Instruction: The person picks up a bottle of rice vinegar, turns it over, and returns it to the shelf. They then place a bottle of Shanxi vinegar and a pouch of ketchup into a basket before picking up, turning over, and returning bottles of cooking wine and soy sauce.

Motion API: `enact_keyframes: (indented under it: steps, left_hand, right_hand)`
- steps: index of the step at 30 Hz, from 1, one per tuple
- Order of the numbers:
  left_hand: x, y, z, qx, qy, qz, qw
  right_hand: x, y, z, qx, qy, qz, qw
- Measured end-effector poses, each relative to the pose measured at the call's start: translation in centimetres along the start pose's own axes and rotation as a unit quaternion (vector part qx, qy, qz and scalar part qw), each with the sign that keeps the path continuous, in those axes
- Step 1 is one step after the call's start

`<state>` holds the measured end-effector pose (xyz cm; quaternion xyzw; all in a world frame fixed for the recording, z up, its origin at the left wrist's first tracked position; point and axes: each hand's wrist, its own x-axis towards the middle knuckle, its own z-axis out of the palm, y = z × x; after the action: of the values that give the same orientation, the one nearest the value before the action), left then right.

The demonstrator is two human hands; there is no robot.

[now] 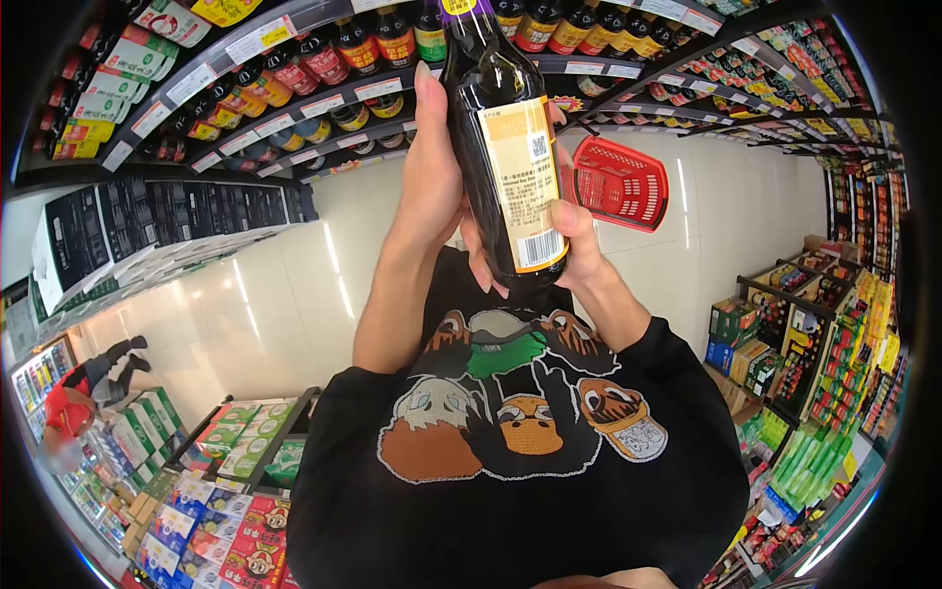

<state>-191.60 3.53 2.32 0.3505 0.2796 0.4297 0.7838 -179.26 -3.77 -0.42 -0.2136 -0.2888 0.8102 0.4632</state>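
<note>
Ok, dark bottle (496, 88) held in front of the chest, neck pointing at the shelf (324, 103), base nearest. Left hand (432, 187) fingers wrap its side; right hand (581, 250) fingers pinch the base, thumb on the label.

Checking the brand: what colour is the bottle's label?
Tan-yellow label on the dark bottle; head view.

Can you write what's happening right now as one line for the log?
left hand: holds dark bottle side | right hand: grips bottle base | red basket: just beyond right hand
</note>
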Motion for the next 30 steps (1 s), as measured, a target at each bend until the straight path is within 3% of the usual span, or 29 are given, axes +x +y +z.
enact_keyframes:
  steps: [6,12,14,16,18,20,23,25,30]
  left_hand:
    - [0.5,-0.7,0.9,-0.021,-0.01,-0.018,1.0]
    - [1.0,-0.8,0.7,-0.081,-0.048,-0.051,0.994]
    - [1.4,-0.5,0.6,-0.111,-0.062,-0.063,0.99]
    - [1.9,0.0,0.6,0.0,-0.008,0.011,1.0]
    - [3.1,-0.8,-0.6,0.053,0.01,0.043,0.998]
    - [3.7,-1.1,-0.9,0.128,0.059,0.087,0.986]
    - [3.6,-1.5,-0.9,0.133,0.067,0.109,0.983]
    - [3.1,-1.5,-0.2,0.13,0.073,0.101,0.984]
    - [2.3,-1.6,1.2,0.199,0.046,0.159,0.966]
  right_hand:
    - [-1.3,-0.2,-1.0,0.009,0.003,-0.002,1.0]
    - [-1.9,0.4,-2.2,0.022,-0.057,-0.029,0.998]
    - [-2.1,-0.6,-1.1,-0.061,0.074,-0.029,0.995]
    - [-2.1,-0.6,-1.7,-0.07,0.055,-0.042,0.995]
    - [-1.9,-0.9,-0.9,-0.229,0.208,-0.085,0.947]
    - [-2.1,-1.2,-1.0,-0.266,0.206,-0.078,0.938]
    - [-1.8,-1.1,-1.6,-0.261,0.225,-0.11,0.932]
    - [-2.0,-1.5,-1.0,-0.367,0.221,-0.107,0.897]
    - [-2.0,-1.9,-1.1,-0.307,0.247,-0.059,0.917]
